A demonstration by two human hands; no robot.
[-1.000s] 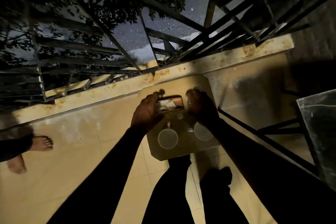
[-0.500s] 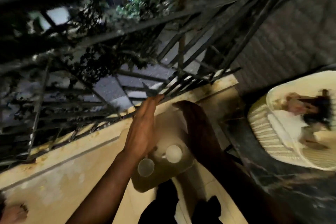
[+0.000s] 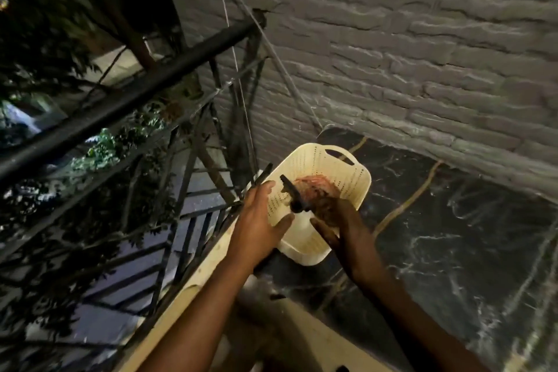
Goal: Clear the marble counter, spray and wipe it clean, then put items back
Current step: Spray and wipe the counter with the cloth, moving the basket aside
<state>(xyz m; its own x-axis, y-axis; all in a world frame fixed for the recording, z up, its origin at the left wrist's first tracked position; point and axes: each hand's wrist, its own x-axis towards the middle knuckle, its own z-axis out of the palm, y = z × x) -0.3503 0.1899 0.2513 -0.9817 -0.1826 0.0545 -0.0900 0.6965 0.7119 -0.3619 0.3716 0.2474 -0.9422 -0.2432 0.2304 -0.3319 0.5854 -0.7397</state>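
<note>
A cream perforated basket stands on the black marble counter, near its left end by the railing. Inside lie a spray bottle with a black trigger and a pink cloth. My left hand lies against the basket's left wall, thumb inside the rim and fingers spread along it. My right hand curls over the near right rim, its fingers reaching into the basket. Part of the bottle's pale body is hidden between my hands.
A grey brick wall runs along the counter's far edge. A dark metal railing with foliage behind it borders the left side. A thin cord hangs down by the wall corner. A pale ledge runs under the railing.
My view swung from the tray with cups on the floor up and right to the counter. Both hands left the tray and now sit on the basket's sides.
</note>
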